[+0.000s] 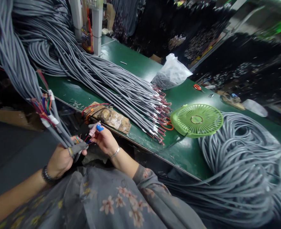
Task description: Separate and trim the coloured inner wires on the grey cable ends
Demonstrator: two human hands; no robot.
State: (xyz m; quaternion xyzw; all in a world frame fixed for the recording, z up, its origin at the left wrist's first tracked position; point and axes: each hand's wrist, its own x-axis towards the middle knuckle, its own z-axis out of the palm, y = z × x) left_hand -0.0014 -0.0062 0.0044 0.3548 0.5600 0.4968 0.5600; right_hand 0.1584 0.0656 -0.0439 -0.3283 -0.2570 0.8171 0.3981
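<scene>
My left hand (61,159) is closed around the ends of several grey cables (63,136), its thumb wrapped in grey covering. Thin coloured wires (77,138) stick out of the cable end by that thumb. My right hand (104,140) is close beside it, fingers pinched on fine red and blue wires (87,138). Pink and blue coverings sit on its fingertips. Other cable ends with fanned coloured cores (45,106) and white tags hang above my left hand. Part of the wire is hidden behind my fingers.
A long bundle of grey cables (102,73) with stripped ends lies across the green table (135,68). On the table are a taped wooden block (118,119), a green fan (196,119), a plastic bag (171,73), orange-handled snips (197,86) and a large cable coil (245,152).
</scene>
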